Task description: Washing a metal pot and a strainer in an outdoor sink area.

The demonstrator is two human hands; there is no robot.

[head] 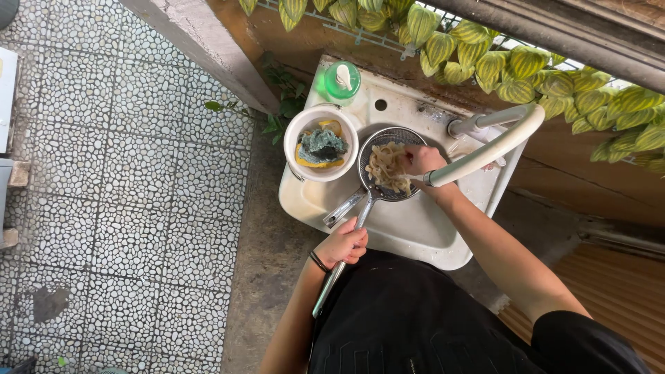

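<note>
Over the white sink (415,228): one round wire-mesh strainer (385,158), dark rimmed, with a long metal handle running down toward the near edge. Inside the mesh: one tangled heap of pale, beige noodle-like strands (386,167), glossy and wet-looking, filling most of the bowl.

Counted: one strainer, one heap of strands, one white bowl (309,126) just left of the strainer holding a yellow sponge and a dark green scrubber (323,145), one green-capped bottle (342,79) at the far left corner of the sink, one white curved tap spout (495,145) arching in from the right, its end just beside the strainer rim. Striped green and yellow leaves (499,69) hanging along the far edge. Pebble-patterned floor (125,173) to the left.

Left hand (343,244): curled tight around the strainer handle at its middle, knuckles up, a dark band on the wrist, forearm coming up from the near edge.

Right hand (420,161): reaching in from the near right with arm extended, fingers bent down into the strands at the right side of the mesh, fingertips buried, so whether pinching or merely pressing cannot be told.
</note>
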